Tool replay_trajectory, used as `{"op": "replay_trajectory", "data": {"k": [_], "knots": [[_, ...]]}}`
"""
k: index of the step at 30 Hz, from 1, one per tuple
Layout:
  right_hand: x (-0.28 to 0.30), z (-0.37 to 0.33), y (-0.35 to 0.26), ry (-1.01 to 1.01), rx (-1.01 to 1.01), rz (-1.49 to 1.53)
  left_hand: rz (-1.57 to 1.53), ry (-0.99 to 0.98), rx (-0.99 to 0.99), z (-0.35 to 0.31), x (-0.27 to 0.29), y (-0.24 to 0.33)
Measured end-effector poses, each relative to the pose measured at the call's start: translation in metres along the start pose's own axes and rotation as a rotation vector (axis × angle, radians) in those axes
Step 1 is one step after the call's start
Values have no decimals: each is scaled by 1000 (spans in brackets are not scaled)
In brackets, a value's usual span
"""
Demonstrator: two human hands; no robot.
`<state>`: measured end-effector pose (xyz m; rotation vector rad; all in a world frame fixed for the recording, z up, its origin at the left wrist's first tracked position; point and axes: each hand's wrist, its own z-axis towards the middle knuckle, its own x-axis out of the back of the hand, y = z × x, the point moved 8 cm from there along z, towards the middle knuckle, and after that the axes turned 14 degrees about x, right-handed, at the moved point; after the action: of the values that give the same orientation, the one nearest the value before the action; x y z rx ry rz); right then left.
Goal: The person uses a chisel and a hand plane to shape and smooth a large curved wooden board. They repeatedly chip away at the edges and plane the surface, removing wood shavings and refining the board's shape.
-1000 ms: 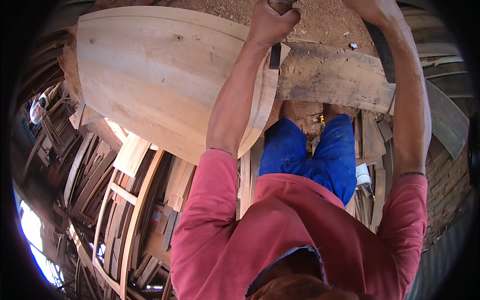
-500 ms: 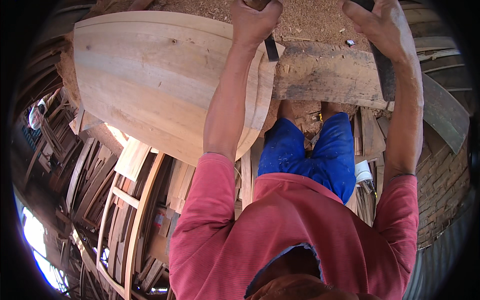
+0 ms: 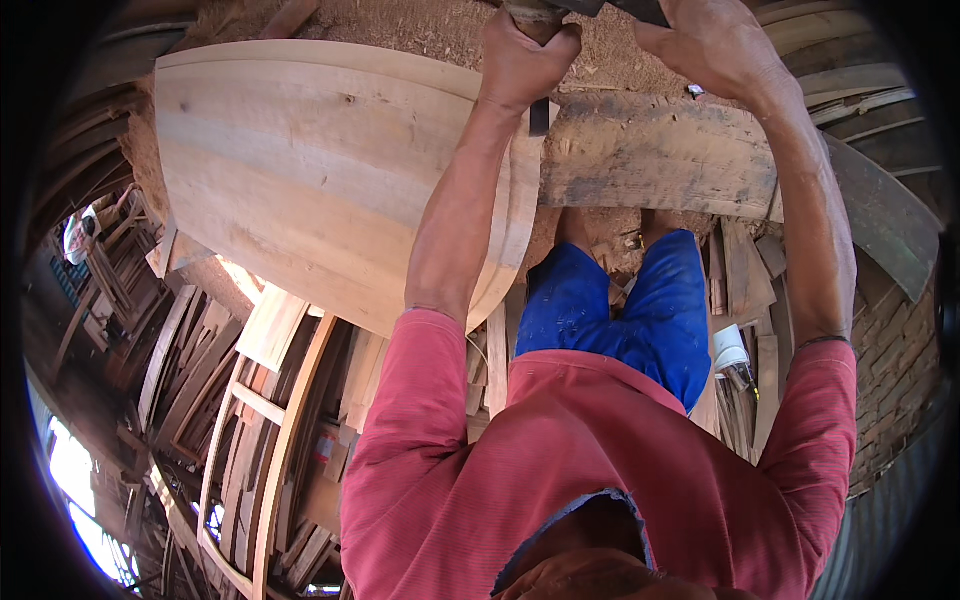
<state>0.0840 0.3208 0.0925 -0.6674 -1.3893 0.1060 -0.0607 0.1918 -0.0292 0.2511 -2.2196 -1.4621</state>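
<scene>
My left hand (image 3: 525, 62) is closed around the handle of a dark tool (image 3: 590, 8) at the top edge of the view. A dark metal part (image 3: 540, 116) hangs just below that fist. My right hand (image 3: 712, 45) grips the same tool's other end, which is mostly cut off by the frame. Both hands are over a rough grey plank (image 3: 660, 155) lying on sawdust-covered ground. Left of the plank is a large pale curved wooden panel (image 3: 320, 170), whose rounded edge passes under my left forearm.
Stacks of wooden slats and a curved wooden frame (image 3: 270, 440) fill the lower left. Offcuts and a small white container (image 3: 730, 350) lie at the right, beside a brick wall (image 3: 900, 390). Another person (image 3: 78, 235) is far off at the left.
Both hands have shifted slightly along the plank with the tool. My right hand has come further into view, and the view has tilted a little.
</scene>
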Motion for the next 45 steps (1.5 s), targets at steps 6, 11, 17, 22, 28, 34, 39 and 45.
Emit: {"op": "replay_trajectory", "data": {"k": [6, 11, 17, 22, 28, 34, 39, 45], "knots": [[60, 6, -5, 158, -370, 362, -130, 23, 187, 10, -9, -5], [-68, -36, 34, -3, 61, -86, -237, -114, 388, -23, -9, -44], [-85, -162, 57, -180, -550, 447, -11, -27, 490, -49, 62, -55], [-108, -256, 85, -208, -678, 436, 859, 34, 546, -89, 71, -54], [-125, -299, 108, -128, -681, 490, 992, 17, 686, -93, 59, -71], [-130, -304, 111, -29, -665, 451, 922, 6, 680, -95, 64, -83], [-138, -314, 115, 49, -773, 461, 1088, -22, 772, -87, 65, -79], [-138, -311, 113, 35, -794, 443, 1078, -30, 822, -86, 59, -72]]}}
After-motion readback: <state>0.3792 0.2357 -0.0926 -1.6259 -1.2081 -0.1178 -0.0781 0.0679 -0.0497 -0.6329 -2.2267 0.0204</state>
